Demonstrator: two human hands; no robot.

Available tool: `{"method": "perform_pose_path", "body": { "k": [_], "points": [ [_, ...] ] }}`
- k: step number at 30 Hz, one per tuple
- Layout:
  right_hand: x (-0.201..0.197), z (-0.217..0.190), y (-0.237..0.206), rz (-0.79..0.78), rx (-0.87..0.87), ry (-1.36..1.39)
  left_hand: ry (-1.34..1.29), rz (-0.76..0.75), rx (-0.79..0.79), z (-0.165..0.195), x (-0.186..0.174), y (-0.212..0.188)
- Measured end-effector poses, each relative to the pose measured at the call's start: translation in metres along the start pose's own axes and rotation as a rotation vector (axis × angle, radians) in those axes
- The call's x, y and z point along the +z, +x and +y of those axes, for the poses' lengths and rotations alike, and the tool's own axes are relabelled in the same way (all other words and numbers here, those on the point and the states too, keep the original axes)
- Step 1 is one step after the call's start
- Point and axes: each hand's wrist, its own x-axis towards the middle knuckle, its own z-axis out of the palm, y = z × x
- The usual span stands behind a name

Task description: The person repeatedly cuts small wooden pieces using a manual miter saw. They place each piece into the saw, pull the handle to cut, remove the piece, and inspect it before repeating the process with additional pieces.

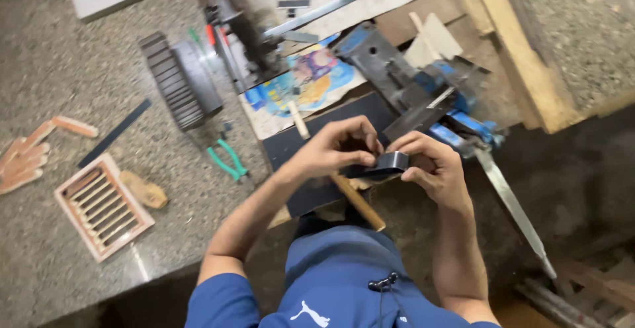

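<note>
Both my hands meet over a small dark bent metal strip (389, 163), held just above a black board (317, 152). My left hand (336, 146) pinches its left end with fingers curled over the top. My right hand (428, 167) grips its right side with thumb and fingers. Just behind my hands a blue bench vise (423, 93) stands on the bench edge. A wooden handle (357, 202) lies under my left wrist.
Green-handled pliers (226, 159) lie on the speckled stone floor. A wooden slatted grille (102, 205), a black ridged block (180, 80), a dark flat bar (116, 133) and wood scraps (26, 156) lie to the left. A long metal blade (512, 205) slants down at right.
</note>
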Motion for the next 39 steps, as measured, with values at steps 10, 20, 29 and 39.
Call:
{"method": "perform_pose_path", "body": {
  "k": [10, 20, 29, 39],
  "points": [
    [0.128, 0.094, 0.039, 0.225, 0.295, -0.366, -0.201, 0.719, 0.07, -0.088, -0.025, -0.148],
    [0.2, 0.172, 0.116, 0.03, 0.224, -1.062, -0.797, 0.82, 0.385, -0.082, -0.091, -0.221],
    [0.262, 0.183, 0.043, -0.108, 0.164, -1.224, -0.931, 0.774, 0.469, -0.072, -0.094, -0.229],
    [0.259, 0.166, 0.055, -0.109, 0.071, -1.075, -0.824, 0.754, 0.536, -0.051, -0.088, -0.233]
  ]
}}
